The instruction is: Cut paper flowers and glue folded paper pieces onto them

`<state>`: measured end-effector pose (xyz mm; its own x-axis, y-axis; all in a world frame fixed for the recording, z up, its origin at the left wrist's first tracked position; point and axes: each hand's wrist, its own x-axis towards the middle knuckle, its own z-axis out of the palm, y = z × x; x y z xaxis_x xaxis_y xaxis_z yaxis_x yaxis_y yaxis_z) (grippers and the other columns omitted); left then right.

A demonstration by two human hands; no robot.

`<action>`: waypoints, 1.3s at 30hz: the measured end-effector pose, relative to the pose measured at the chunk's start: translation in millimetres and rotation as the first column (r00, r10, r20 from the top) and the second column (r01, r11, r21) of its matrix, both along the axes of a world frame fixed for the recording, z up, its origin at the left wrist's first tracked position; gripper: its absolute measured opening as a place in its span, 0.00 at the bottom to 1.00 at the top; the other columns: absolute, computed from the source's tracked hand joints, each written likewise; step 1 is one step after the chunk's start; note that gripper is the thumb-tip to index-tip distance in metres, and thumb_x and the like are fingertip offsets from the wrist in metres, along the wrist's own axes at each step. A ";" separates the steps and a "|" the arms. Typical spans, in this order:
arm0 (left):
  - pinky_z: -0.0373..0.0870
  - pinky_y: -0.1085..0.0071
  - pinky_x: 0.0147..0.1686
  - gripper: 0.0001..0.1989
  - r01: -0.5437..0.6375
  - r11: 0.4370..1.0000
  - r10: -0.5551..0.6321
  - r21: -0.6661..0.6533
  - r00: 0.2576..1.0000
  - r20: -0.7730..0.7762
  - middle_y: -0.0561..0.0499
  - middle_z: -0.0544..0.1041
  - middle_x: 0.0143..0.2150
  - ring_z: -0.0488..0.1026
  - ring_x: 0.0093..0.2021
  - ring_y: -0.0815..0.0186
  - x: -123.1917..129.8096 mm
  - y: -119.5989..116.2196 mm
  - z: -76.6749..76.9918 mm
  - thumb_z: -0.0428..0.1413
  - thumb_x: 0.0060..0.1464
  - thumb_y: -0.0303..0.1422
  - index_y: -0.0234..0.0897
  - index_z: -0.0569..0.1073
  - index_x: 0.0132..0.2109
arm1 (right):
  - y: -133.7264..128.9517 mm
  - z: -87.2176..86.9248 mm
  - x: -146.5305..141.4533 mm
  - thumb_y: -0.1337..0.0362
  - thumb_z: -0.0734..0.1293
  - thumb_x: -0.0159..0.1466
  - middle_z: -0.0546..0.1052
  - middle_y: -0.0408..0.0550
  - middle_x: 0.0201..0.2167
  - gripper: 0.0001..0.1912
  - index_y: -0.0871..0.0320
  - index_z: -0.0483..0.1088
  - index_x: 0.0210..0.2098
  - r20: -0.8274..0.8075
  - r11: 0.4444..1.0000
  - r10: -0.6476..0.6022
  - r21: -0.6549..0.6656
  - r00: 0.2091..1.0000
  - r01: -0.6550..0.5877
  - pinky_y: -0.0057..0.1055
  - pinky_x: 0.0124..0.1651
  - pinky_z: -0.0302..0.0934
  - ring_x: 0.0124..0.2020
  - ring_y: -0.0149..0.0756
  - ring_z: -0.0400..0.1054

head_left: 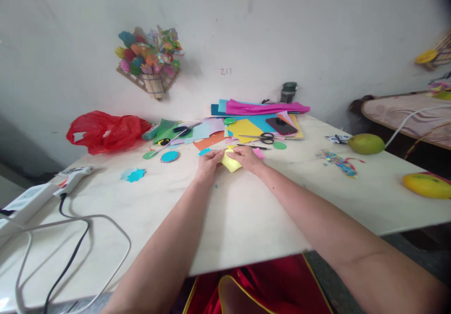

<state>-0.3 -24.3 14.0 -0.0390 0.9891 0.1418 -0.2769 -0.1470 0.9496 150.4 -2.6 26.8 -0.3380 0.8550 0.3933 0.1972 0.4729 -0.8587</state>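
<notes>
Between my two hands, over the middle of the table, is a piece of yellow paper [231, 163] that looks folded or cupped. My left hand [209, 163] pinches its left side, and my right hand [248, 158] grips its upper right edge with the fingers closed. Just behind the left hand lies a scrap of blue paper [204, 151]. Pink paper [259, 153] shows beside the right hand. A black pen [254, 147] and scissors with dark handles [267, 138] rest a little farther back. The fingertips partly cover the yellow paper.
Coloured sheets [243, 128], a phone [281, 126] and a second pair of scissors [181, 130] lie at the back. A red plastic bag [105, 131] sits back left. Cables and a glue gun [74, 179] occupy the left. Mangoes [366, 143] and paper bits [340, 163] are on the right.
</notes>
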 end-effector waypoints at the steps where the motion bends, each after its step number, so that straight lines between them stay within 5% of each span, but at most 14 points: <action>1: 0.71 0.65 0.38 0.20 -0.009 1.000 0.009 0.002 1.000 -0.012 0.47 0.79 0.31 0.75 0.34 0.61 0.1 -0.4 0.4 0.69 0.30 0.44 0.35 0.79 0.30 | 0.4 -0.7 0.0 0.50 0.65 0.53 0.59 0.41 0.18 0.20 0.59 0.59 0.17 -0.002 1.000 -0.002 -0.003 1.000 0.002 0.27 0.24 0.47 0.23 0.28 0.53; 12: 0.71 0.67 0.39 0.28 0.041 0.996 -0.024 0.077 0.976 -0.217 0.47 0.79 0.41 0.75 0.40 0.60 -3.5 -6.7 6.5 0.66 0.37 0.46 0.37 0.78 0.47 | 8.9 -5.5 0.0 0.50 0.68 0.50 0.65 0.41 0.19 0.17 0.59 0.67 0.21 -0.115 0.995 -0.049 -0.098 0.992 0.037 0.27 0.25 0.52 0.23 0.30 0.58; 21: 0.69 0.70 0.34 0.21 -0.034 0.987 0.080 0.156 0.951 -0.300 0.51 0.77 0.31 0.72 0.31 0.67 -2.2 4.4 -2.9 0.64 0.39 0.44 0.37 0.81 0.40 | 10.2 -10.8 -2.2 0.52 0.70 0.46 0.73 0.44 0.24 0.17 0.59 0.72 0.27 -0.256 0.975 -0.057 -0.221 0.965 -0.001 0.30 0.30 0.59 0.27 0.34 0.66; 26: 0.67 0.70 0.38 0.13 -0.094 0.949 0.224 0.300 0.873 -0.433 0.53 0.78 0.28 0.72 0.33 0.64 -3.0 7.3 -7.0 0.63 0.43 0.40 0.41 0.82 0.37 | 9.1 -10.6 -1.9 0.51 0.71 0.44 0.70 0.42 0.22 0.19 0.60 0.71 0.26 -0.285 0.965 -0.090 -0.262 0.954 0.013 0.29 0.29 0.57 0.25 0.32 0.63; 30: 0.66 0.68 0.43 0.16 -0.186 0.917 0.338 0.353 0.834 -0.437 0.52 0.80 0.33 0.74 0.36 0.61 -1.5 8.6 -10.0 0.64 0.42 0.37 0.43 0.80 0.42 | 8.6 -9.6 -1.8 0.50 0.71 0.45 0.67 0.40 0.20 0.18 0.60 0.69 0.23 -0.290 0.970 -0.113 -0.241 0.950 0.042 0.27 0.28 0.54 0.24 0.29 0.60; 39: 0.65 0.70 0.35 0.07 -0.244 0.884 0.415 0.399 0.803 -0.427 0.52 0.78 0.25 0.73 0.29 0.64 1.8 4.0 -6.7 0.62 0.44 0.38 0.40 0.81 0.30 | 6.1 -7.2 -5.1 0.51 0.72 0.43 0.63 0.39 0.19 0.18 0.59 0.66 0.19 -0.319 0.968 -0.159 -0.237 0.934 0.083 0.28 0.29 0.52 0.24 0.28 0.56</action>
<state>1.5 -20.3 7.3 -0.1958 0.8274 0.5264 0.3291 -0.4502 0.8300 145.3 3.4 19.7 -0.1081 0.9578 0.2664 -0.0741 0.2594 -0.9629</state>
